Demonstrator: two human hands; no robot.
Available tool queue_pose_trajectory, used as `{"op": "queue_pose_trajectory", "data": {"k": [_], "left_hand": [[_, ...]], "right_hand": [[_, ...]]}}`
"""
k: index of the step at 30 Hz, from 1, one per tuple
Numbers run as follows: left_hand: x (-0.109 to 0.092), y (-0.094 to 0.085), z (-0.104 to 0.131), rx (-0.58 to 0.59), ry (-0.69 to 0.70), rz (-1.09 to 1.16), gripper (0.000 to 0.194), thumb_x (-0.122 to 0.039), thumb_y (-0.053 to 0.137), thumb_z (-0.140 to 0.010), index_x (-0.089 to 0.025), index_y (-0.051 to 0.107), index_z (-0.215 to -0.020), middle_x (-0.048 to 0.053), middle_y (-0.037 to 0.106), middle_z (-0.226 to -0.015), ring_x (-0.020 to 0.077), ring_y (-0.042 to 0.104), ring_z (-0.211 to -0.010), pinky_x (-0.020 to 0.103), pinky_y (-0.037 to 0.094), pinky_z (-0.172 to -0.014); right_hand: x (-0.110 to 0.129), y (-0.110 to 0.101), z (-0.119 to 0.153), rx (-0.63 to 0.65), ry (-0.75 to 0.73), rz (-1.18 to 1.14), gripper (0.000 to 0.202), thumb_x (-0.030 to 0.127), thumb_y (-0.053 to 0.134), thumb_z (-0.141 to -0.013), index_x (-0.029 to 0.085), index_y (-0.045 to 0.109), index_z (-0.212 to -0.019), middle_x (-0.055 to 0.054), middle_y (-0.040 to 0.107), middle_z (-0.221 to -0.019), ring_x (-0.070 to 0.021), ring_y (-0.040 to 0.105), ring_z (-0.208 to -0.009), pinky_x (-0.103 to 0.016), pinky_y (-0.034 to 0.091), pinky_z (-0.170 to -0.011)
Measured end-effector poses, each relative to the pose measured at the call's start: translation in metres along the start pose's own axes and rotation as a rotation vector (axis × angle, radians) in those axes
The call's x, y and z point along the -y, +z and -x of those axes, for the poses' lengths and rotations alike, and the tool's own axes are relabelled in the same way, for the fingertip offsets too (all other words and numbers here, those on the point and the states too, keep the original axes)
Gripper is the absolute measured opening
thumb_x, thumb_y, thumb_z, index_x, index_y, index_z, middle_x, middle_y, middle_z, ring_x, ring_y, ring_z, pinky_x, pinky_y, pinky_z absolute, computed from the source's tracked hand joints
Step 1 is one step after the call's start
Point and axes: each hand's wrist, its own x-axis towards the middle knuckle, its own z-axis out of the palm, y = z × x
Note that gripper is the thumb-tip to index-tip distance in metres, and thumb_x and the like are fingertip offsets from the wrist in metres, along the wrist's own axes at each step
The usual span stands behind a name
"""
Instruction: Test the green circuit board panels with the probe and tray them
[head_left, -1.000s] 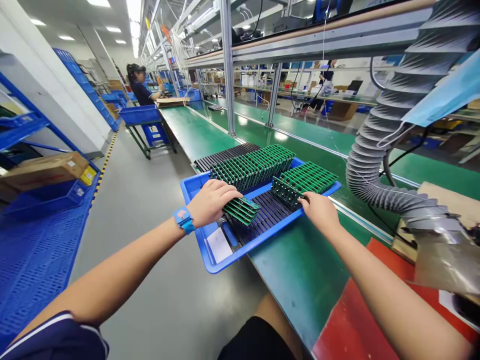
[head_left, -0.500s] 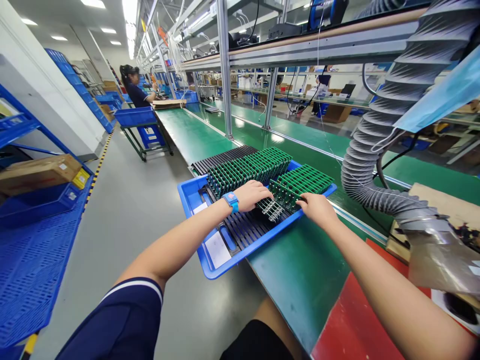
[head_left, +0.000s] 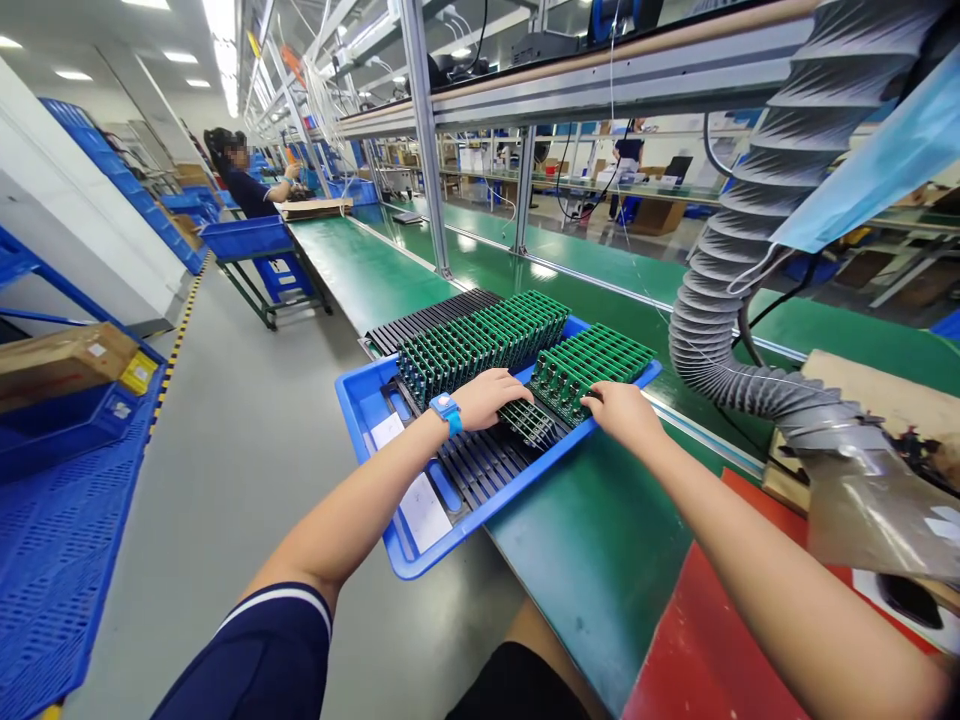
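Note:
My left hand [head_left: 489, 398], with a blue watch at the wrist, is closed over a small tilted stack of circuit boards [head_left: 531, 428]. Its fingertips are partly hidden. My right hand [head_left: 628, 416] pinches the right end of a green circuit board [head_left: 559, 388] at the front of the shorter row of upright boards [head_left: 600, 350]. A longer row of boards [head_left: 480, 345] stands further left. Both rows sit in black slotted racks [head_left: 480, 462] inside a blue tray [head_left: 517, 492], which overhangs the bench edge. White paper [head_left: 426, 512] lies at the tray's near left.
Another black slotted rack [head_left: 427, 318] lies behind the tray on the green bench [head_left: 592, 560]. A grey flexible duct [head_left: 720, 300] comes down at the right, near a red mat [head_left: 697, 630]. A seated person [head_left: 247, 185] works further along; a blue bin [head_left: 244, 238] stands nearby.
The board in my right hand has swung back from a tilt to stand nearly in line with its row. My left hand keeps its stack. The whole view has shifted slightly.

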Motion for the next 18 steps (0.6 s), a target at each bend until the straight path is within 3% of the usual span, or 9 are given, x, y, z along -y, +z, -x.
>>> {"op": "queue_pose_trajectory", "data": {"k": [5,9,11,14,18], "left_hand": [[-0.002,0.008,0.007,-0.077,-0.096,-0.040,0.065,0.005,0.053,-0.067,-0.026,0.061,-0.123,0.007,0.054,-0.125,0.0261,0.045,-0.121,0.051,0.033,-0.111],[-0.002,0.011,0.008,-0.106,-0.141,-0.058,0.072,0.004,0.053,-0.071,-0.033,0.057,-0.132,0.007,0.048,-0.127,0.0269,0.042,-0.121,0.051,0.039,-0.106],[-0.001,0.012,0.008,-0.104,-0.141,-0.059,0.076,0.004,0.053,-0.072,-0.035,0.051,-0.137,0.007,0.048,-0.127,0.0261,0.043,-0.121,0.050,0.040,-0.106],[0.000,0.013,0.008,-0.092,-0.128,-0.056,0.078,0.003,0.054,-0.073,-0.031,0.046,-0.142,0.008,0.049,-0.131,0.0259,0.044,-0.125,0.049,0.039,-0.109],[0.002,0.013,0.010,-0.059,-0.100,-0.054,0.079,0.002,0.058,-0.072,-0.027,0.043,-0.144,0.011,0.043,-0.146,0.0296,0.039,-0.138,0.051,0.035,-0.114]], "right_hand": [[0.007,-0.003,0.002,-0.003,0.004,-0.009,0.017,0.025,0.061,-0.094,0.014,0.068,-0.084,-0.011,0.072,-0.086,-0.0238,0.068,-0.084,-0.033,0.050,-0.072],[0.016,-0.014,0.014,-0.075,-0.007,-0.052,0.025,0.035,0.059,-0.096,0.013,0.069,-0.088,-0.020,0.071,-0.097,-0.0325,0.067,-0.094,-0.037,0.048,-0.075],[0.021,-0.016,0.019,-0.064,-0.070,-0.128,0.031,0.039,0.051,-0.099,0.016,0.071,-0.090,-0.015,0.072,-0.097,-0.0284,0.068,-0.093,-0.033,0.049,-0.075],[0.025,-0.011,0.022,0.051,-0.184,-0.272,0.033,0.036,0.050,-0.100,0.021,0.073,-0.083,-0.002,0.074,-0.079,-0.0174,0.070,-0.072,-0.024,0.050,-0.066],[0.027,0.000,0.017,0.097,-0.207,-0.380,0.032,0.027,0.048,-0.100,0.018,0.073,-0.082,0.001,0.072,-0.066,-0.0147,0.068,-0.058,-0.022,0.050,-0.059]]}}
